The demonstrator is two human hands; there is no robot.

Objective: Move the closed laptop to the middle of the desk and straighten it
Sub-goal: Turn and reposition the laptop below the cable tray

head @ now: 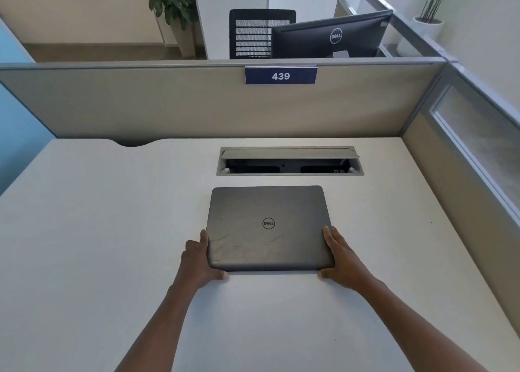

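Note:
A closed dark grey laptop (268,228) with a round logo on its lid lies flat on the white desk (112,231), roughly at the desk's middle, its edges nearly parallel to the desk's back edge. My left hand (198,259) grips the laptop's near left corner, thumb under the front edge. My right hand (342,260) grips the near right corner the same way. Both forearms reach in from the bottom of the view.
An open cable tray (289,162) is set into the desk just behind the laptop. A beige partition (168,104) with a blue "439" sign (280,75) closes the back; a glazed partition (464,152) runs along the right. A monitor and chair stand beyond.

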